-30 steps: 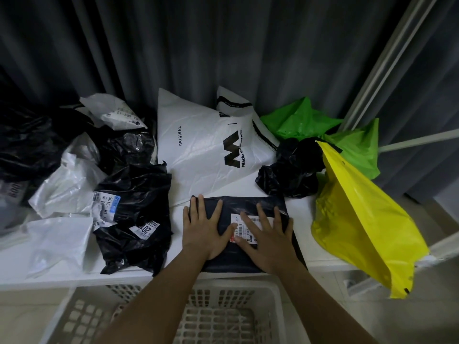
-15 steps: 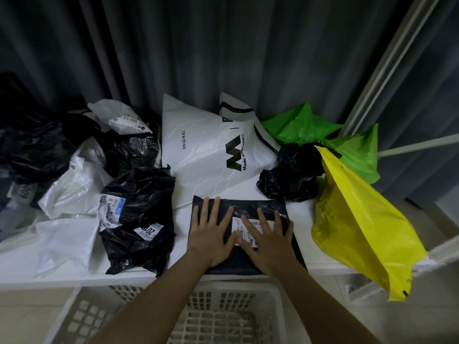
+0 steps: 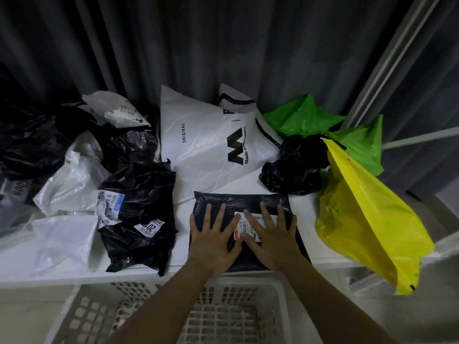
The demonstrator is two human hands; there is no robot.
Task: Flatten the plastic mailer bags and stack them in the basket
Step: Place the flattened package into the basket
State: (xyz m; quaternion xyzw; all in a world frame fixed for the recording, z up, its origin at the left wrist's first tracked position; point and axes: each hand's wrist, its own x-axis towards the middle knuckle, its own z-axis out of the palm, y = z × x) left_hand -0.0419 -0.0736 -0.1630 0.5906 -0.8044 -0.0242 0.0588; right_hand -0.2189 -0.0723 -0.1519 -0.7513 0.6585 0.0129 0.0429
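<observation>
A dark navy mailer bag [image 3: 238, 201] with a white shipping label lies flat on the white table [image 3: 308, 214], near its front edge. My left hand [image 3: 211, 242] presses on the bag's left half with fingers spread straight. My right hand [image 3: 273, 239] presses on the right half, partly covering the label. The white perforated basket [image 3: 82, 316] stands below the table's front edge, under my forearms; nothing shows inside it.
A crumpled black mailer [image 3: 139, 214] with labels lies left of the navy bag. A large white printed bag [image 3: 211, 142] is behind it. More black and white bags [image 3: 72, 180] pile at the left. A black wad [image 3: 295, 167], green bags [image 3: 303, 117] and a yellow bag [image 3: 367, 219] sit right.
Both hands stay flat on the navy bag, sliding slightly away from me across it. The camera view shifted a little.
</observation>
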